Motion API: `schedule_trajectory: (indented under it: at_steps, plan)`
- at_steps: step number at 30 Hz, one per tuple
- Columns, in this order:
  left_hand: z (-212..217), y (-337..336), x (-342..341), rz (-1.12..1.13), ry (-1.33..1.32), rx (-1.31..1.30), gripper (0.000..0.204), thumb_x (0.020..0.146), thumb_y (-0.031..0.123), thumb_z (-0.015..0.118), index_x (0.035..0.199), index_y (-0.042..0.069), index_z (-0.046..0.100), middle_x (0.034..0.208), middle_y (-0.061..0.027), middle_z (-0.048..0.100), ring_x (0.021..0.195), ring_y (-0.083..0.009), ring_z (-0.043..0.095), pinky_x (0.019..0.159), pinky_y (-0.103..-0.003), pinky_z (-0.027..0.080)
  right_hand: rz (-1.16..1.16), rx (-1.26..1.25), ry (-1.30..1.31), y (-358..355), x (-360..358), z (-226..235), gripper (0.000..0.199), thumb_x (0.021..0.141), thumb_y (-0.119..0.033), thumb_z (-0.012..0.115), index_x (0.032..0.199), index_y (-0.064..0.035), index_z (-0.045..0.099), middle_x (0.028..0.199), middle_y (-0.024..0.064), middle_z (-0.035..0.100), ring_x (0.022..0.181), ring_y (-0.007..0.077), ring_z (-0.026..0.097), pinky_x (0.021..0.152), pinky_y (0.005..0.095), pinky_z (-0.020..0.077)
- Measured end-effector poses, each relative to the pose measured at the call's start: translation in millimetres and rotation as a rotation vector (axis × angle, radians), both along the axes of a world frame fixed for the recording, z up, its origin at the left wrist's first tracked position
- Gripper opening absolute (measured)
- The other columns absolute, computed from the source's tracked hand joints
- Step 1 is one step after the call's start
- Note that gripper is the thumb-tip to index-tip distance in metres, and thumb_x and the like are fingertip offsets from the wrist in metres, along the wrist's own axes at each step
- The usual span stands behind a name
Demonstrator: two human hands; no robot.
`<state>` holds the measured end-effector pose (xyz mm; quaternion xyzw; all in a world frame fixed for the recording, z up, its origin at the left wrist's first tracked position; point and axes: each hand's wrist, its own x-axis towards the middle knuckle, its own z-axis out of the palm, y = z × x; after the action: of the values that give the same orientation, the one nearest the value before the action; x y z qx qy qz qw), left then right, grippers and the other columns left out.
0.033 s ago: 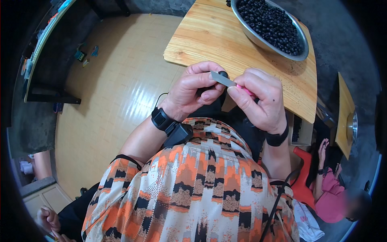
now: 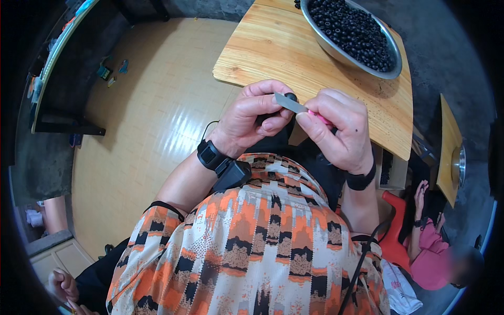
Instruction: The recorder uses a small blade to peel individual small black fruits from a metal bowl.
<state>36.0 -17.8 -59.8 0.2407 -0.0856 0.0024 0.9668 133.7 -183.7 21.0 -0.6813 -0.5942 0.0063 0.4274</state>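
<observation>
Skidding off the rounded black piece [image 2: 291, 97], the pink-handled blade [image 2: 290, 103] gripped by the right hand [image 2: 338, 128] could nick the left hand [image 2: 253, 111] pinching that piece, bodyward of the metal bowl [image 2: 344, 54].

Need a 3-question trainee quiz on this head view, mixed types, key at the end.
1. Which hand grips the pink handle of the flat metal blade?
2. True or false: the metal bowl is empty.
3. The left hand pinches: a) a pink cloth; b) a single black piece; c) a glass cup.

Key: 1. The right hand. 2. False: it holds many ring-like black pieces. 3. b.
</observation>
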Motion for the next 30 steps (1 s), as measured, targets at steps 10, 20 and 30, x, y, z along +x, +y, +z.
schedule_trajectory:
  at_steps: [10, 20, 30]
  plan:
    - [6, 3, 1, 0.04, -0.098, 0.153, 0.015, 0.091, 0.011, 0.06, 0.099, -0.001, 0.06, 0.076, -0.0092, 0.055, 0.05, -0.0072, 0.042, 0.043, -0.018, 0.033, -0.194, 0.056, 0.172, -2, 28, -23, 0.019, 0.087, -0.015, 0.066, 0.077, 0.0014, 0.063, 0.06, 0.0055, 0.052, 0.053, 0.0129, 0.047, 0.05, 0.0285, 0.0366]
    - [2, -2, 0, 0.026, 0.025, 0.066, 0.012, 0.089, 0.007, 0.061, 0.099, 0.0, 0.063, 0.073, -0.0102, 0.059, 0.051, -0.009, 0.046, 0.043, -0.019, 0.034, 0.015, 0.099, 0.661, 10, -7, -15, 0.015, 0.083, -0.01, 0.073, 0.091, -0.001, 0.065, 0.066, -0.0082, 0.051, 0.056, -0.0002, 0.041, 0.05, 0.0173, 0.0327]
    - [0, 6, -4, 0.045, 0.027, 0.161, 0.014, 0.088, 0.014, 0.065, 0.094, 0.003, 0.06, 0.069, -0.0052, 0.051, 0.049, -0.0071, 0.039, 0.042, -0.02, 0.03, 0.028, 0.095, 0.787, 29, 3, -28, 0.012, 0.088, -0.009, 0.067, 0.082, 0.001, 0.062, 0.07, -0.0047, 0.056, 0.066, 0.0027, 0.049, 0.058, 0.0188, 0.0402]
